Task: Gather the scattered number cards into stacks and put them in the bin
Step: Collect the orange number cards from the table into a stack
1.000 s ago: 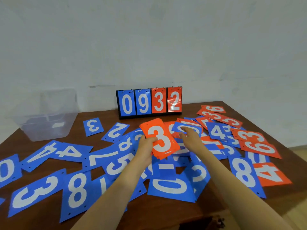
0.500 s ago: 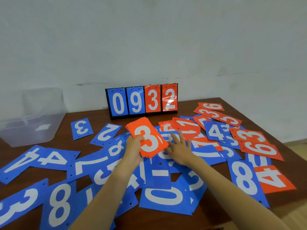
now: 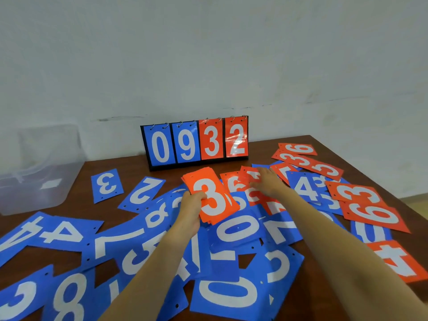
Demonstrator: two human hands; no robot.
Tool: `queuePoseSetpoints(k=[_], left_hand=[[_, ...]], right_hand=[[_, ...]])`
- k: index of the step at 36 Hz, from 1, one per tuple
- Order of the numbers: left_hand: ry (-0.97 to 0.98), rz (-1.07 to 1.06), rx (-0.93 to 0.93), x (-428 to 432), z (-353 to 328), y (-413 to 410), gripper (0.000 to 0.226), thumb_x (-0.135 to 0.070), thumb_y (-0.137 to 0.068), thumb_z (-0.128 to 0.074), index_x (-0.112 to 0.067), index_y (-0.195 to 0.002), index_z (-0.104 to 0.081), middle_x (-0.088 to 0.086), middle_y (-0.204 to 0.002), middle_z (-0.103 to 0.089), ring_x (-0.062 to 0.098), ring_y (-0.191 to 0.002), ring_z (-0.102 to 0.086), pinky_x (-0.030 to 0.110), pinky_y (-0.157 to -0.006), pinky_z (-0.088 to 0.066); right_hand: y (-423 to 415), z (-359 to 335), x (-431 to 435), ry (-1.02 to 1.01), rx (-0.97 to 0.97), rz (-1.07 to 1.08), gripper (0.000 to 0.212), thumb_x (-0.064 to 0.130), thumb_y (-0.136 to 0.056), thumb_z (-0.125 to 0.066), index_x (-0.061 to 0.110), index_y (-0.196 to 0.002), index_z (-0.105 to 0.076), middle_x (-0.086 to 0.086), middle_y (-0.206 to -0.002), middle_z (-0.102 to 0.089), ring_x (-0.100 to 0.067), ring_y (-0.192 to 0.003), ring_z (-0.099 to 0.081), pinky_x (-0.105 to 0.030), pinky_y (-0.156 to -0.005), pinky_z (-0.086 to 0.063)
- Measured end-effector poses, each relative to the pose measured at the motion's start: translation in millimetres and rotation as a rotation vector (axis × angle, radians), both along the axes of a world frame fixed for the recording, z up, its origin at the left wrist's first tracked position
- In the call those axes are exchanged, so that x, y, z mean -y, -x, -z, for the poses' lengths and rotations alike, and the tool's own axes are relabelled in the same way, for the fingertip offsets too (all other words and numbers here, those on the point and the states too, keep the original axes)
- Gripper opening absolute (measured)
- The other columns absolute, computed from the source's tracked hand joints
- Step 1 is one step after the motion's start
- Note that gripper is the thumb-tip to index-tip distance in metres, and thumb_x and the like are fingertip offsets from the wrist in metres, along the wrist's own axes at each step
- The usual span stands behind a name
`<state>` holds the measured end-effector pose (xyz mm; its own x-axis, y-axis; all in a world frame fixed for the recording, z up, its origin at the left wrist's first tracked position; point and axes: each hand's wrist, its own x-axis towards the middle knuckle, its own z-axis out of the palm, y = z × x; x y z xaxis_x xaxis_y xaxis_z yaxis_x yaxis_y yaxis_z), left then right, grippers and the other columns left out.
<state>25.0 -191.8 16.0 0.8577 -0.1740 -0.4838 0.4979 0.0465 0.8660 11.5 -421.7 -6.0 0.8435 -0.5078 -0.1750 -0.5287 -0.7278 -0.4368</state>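
Since half a second ago our right hand (image 3: 266, 181) is reaching farther out, over the overlapping red cards (image 3: 234, 184); its fingers are lying stretched but blurred, so we cannot tell whether they are touching. Our left hand (image 3: 191, 205) is pinching the fanned orange stack (image 3: 213, 200) by one edge above the tabletop (image 3: 129, 165), well apart from the bin (image 3: 34, 198). We are judging two risks: the stack slipping from that pinch, and a dragged red card pulling neighbours askew.
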Motion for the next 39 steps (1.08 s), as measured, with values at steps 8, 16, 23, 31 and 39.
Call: queuePoseSetpoints(k=[8, 16, 23, 31, 39], left_hand=[[0.029, 0.011, 0.044, 6.7, 4.5, -12.2, 0.051, -0.006, -0.089, -0.058, -0.012, -0.137, -0.041, 0.013, -0.132, -0.055, 0.033, -0.11, -0.058, 0.041, -0.078, -0.051], [0.006, 0.04, 0.055, -1.8, 2.9, 0.7, 0.05, -0.005, -0.091, -0.057, -0.011, -0.137, -0.04, 0.014, -0.132, -0.054, 0.033, -0.11, -0.057, 0.041, -0.077, -0.049], [-0.088, 0.017, 0.06, -17.1, -8.3, 15.2, 0.056, -0.005, -0.091, -0.057, -0.015, -0.141, -0.034, 0.014, -0.139, -0.048, 0.036, -0.12, -0.053, 0.049, -0.09, -0.049], [-0.073, 0.027, 0.089, -34.7, -23.0, 42.1, 0.058, -0.002, -0.09, -0.056, -0.014, -0.142, -0.032, 0.014, -0.139, -0.047, 0.036, -0.119, -0.052, 0.047, -0.089, -0.049], [0.007, 0.06, 0.133, -44.2, -38.0, 76.1, 0.05, -0.003, -0.091, -0.053, -0.013, -0.138, -0.037, 0.014, -0.13, -0.053, 0.034, -0.109, -0.058, 0.042, -0.075, -0.052]], right_hand=[[-1.1, 1.8, 3.2, 0.312, -0.142, -0.221, 0.043, 0.038, -0.095, -0.05, 0.017, -0.132, -0.046, -0.008, -0.127, -0.057, -0.025, -0.111, -0.058, -0.035, -0.09, -0.049], [16.3, -1.2, -17.7, 0.607, -0.259, -0.403, 0.056, 0.032, -0.091, -0.06, 0.02, -0.14, -0.036, -0.008, -0.127, -0.058, -0.026, -0.11, -0.06, -0.036, -0.09, -0.052], [46.4, -13.4, -42.1, 0.595, -0.06, -0.309, 0.033, 0.032, -0.1, -0.039, 0.014, -0.125, -0.051, -0.008, -0.105, -0.065, -0.023, -0.092, -0.065, -0.031, -0.077, -0.052], [95.8, -66.7, -64.5, 0.207, 0.439, -0.03, 0.024, 0.03, -0.098, -0.045, 0.01, -0.106, -0.055, -0.003, -0.09, -0.059, -0.014, -0.074, -0.054, -0.022, -0.062, -0.039], [135.3, -99.3, -88.1, -0.46, 0.63, 0.049, 0.02, 0.013, -0.098, -0.044, 0.012, -0.114, -0.056, -0.004, -0.108, -0.063, -0.016, -0.086, -0.062, -0.022, -0.065, -0.05]])
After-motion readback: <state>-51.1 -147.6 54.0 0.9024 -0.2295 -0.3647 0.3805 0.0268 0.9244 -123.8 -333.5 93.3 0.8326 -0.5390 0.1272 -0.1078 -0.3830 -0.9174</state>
